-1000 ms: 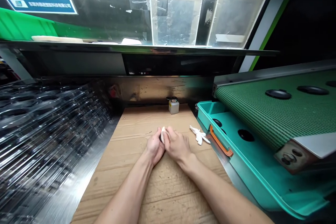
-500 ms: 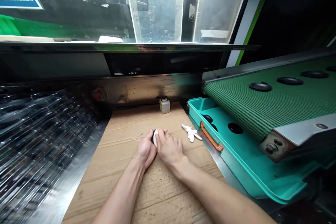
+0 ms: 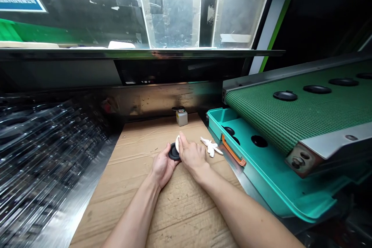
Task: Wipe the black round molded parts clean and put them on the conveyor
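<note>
A round black disc [image 3: 174,152] with a raised rim is held in my left hand [image 3: 163,166], thumb at its edge and fingers beneath. My right hand [image 3: 192,155] is closed on a white pad [image 3: 177,144], which lies against or just over the disc's right side; whether they touch I cannot tell. Both hands are above the cardboard sheet [image 3: 139,201]. Right of my right hand lies a crumpled white cloth [image 3: 211,147]. Farther back stands a small square bottle [image 3: 181,117] with a metal top.
At the right a green conveyor belt [image 3: 322,112] carries several black discs [image 3: 285,95]. Below its end sits a teal bin [image 3: 279,174] with an orange handle [image 3: 233,151] and a few black discs [image 3: 259,141] inside. Clear plastic packaging [image 3: 43,162] fills the left side. A metal ledge [image 3: 162,53] runs across the back.
My right hand has shifted slightly to the right with the white pad, uncovering more of the black disc. The left hand stays in place. Discs on the belt have shifted slightly left in view.
</note>
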`<act>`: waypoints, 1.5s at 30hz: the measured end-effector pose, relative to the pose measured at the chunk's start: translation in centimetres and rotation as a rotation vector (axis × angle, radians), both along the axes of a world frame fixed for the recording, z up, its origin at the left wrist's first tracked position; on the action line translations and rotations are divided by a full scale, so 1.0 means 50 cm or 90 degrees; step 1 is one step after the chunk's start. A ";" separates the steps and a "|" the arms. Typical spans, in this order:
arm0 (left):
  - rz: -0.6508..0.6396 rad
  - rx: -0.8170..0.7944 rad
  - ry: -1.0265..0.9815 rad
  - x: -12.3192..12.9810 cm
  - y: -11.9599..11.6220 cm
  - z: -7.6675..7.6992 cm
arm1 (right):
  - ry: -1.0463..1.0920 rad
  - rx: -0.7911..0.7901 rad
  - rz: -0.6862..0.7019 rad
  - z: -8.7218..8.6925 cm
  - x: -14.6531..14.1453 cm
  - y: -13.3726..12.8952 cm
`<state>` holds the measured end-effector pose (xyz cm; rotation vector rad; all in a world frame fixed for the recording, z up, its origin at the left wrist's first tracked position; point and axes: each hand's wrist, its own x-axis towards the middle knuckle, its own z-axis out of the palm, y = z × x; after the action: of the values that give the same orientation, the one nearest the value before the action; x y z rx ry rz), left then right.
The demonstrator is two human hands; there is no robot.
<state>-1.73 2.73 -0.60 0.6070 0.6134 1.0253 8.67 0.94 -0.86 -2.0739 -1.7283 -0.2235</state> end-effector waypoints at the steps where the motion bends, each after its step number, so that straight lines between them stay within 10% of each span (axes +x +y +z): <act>1: 0.002 -0.004 0.004 -0.001 0.001 0.001 | -0.011 0.007 -0.007 -0.001 0.000 0.001; 16: -0.034 -0.036 -0.035 -0.010 0.015 0.001 | -0.078 0.107 0.008 -0.025 -0.023 -0.010; 29: -0.012 -0.043 -0.054 -0.005 0.006 -0.009 | -0.050 -0.002 0.016 0.003 -0.011 -0.005; 38: -0.020 -0.066 -0.056 -0.016 0.014 -0.005 | 0.051 0.004 -0.099 0.031 0.077 0.004; 45: 0.014 -0.079 -0.114 -0.014 0.022 -0.013 | 0.245 0.034 0.179 0.018 0.072 -0.020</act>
<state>-2.44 3.82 -1.23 0.3957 0.5224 1.0413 12.26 -0.04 0.04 -1.6761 -1.7192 0.2001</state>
